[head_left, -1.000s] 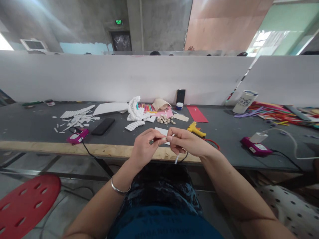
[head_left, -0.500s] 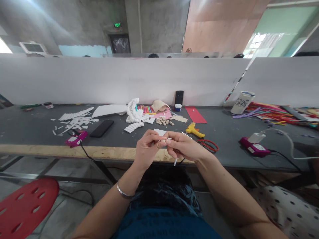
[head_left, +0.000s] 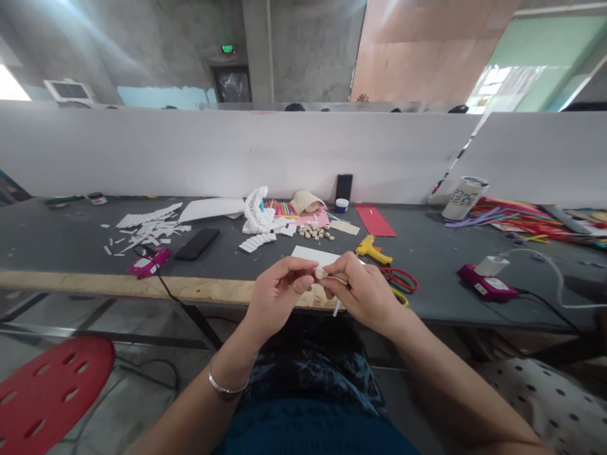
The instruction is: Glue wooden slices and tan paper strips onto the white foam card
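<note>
My left hand (head_left: 277, 294) and my right hand (head_left: 363, 291) meet just in front of the table's wooden edge (head_left: 142, 285), fingertips pinched together on a small rolled piece of white paper (head_left: 321, 273). My right hand also holds a thin white stick (head_left: 336, 308) that pokes down below the palm. A white paper sheet (head_left: 315, 255) lies on the table just beyond my hands. A silver bangle sits on my left wrist.
On the dark tabletop lie a yellow glue gun (head_left: 372, 249), red-handled scissors (head_left: 401, 278), a black phone (head_left: 196, 243), white paper strips (head_left: 145, 227), folded white paper pieces (head_left: 256, 218), small wooden beads (head_left: 315, 232), two magenta power blocks (head_left: 484, 282) and coloured strips (head_left: 521, 218). A red stool (head_left: 47, 392) stands at lower left.
My hands have dropped slightly and shifted a little right, still pinched together. The white sheet on the table shows more beyond them. The paper piece looks more rolled.
</note>
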A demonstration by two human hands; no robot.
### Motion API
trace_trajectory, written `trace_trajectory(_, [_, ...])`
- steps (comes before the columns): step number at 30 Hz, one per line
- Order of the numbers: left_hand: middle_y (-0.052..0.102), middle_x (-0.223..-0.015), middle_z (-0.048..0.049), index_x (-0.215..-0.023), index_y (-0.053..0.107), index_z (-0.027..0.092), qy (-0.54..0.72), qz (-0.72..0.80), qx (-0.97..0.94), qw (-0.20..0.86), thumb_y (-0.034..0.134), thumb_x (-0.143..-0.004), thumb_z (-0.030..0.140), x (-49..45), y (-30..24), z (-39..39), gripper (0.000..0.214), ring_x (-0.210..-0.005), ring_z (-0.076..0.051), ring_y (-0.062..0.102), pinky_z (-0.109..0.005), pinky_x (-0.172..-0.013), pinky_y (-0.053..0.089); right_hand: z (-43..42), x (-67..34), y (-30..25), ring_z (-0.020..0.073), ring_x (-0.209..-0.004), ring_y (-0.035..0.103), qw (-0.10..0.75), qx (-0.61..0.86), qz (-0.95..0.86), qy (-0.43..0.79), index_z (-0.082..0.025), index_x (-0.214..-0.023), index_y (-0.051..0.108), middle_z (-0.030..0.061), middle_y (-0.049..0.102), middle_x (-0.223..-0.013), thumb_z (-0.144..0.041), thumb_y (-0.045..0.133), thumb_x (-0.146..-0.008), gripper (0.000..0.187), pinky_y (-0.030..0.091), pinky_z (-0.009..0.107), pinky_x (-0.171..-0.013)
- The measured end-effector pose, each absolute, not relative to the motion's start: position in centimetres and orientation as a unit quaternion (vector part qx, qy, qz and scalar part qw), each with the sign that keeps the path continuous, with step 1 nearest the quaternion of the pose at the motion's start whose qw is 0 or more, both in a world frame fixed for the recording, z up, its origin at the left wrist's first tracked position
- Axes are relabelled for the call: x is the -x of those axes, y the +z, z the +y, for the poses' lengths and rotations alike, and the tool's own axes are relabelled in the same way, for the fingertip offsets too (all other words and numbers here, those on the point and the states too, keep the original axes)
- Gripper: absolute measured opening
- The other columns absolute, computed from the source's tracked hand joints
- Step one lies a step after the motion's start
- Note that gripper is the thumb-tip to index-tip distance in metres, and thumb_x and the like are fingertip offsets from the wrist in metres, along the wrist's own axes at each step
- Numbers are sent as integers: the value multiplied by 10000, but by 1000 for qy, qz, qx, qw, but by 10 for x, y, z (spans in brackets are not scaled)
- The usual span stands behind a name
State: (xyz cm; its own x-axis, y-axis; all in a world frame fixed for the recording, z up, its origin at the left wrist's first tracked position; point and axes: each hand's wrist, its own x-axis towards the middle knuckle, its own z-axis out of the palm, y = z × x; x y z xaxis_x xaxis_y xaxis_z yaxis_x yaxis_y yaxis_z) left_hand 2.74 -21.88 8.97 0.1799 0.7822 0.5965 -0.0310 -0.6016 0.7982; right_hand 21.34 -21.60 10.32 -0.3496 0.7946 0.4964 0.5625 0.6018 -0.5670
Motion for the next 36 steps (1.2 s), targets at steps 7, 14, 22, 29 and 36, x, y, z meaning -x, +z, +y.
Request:
trace_trajectory(7, [689,-1002,-74,-1140,651,214,493,243,-835,3,611,-884,151,-20,93,-221,267,-930,-152,647,-272,-821,545,-219,-213,99,133,-557,563,370,394,-783,309,-251,-848,403,-41,639,-606,-395,501,-954,204,398,246,-570])
trace_trajectory(14, [706,-835,-46,-981,691,201,499,251,-829,-38,616,-893,216,-17,91,-219,116,-763,-132,649,-235,-700,532,-219,-214,101,95,-493,536,314,335,-736,497,-230,-875,416,-35,645,-616,-456,432,-982,251,401,221,-497])
trace_trajectory(22, [705,-733,-27,-808,718,182,562,326,-735,193,727,-807,289,-28,92,-219,108,-660,-121,635,-212,-596,495,-224,-215,100,95,-547,548,382,323,-734,460,-219,-864,467,-5,675,-673,-449,479,-968,253,436,235,-538])
trace_trajectory(29, [664,-679,-4,-770,735,187,616,291,-622,386,795,-726,306,-40,82,-222,141,-611,-102,587,-208,-563,487,-224,-213,99,103,-513,586,387,276,-697,537,-215,-835,461,-5,684,-621,-471,534,-937,285,441,230,-509])
trace_trajectory(36, [576,-797,-8,-769,775,245,659,250,-588,396,839,-669,263,-42,66,-212,120,-749,-106,570,-224,-663,487,-212,-208,99,85,-484,600,337,278,-652,620,-194,-838,474,23,721,-671,-488,597,-890,323,386,195,-462])
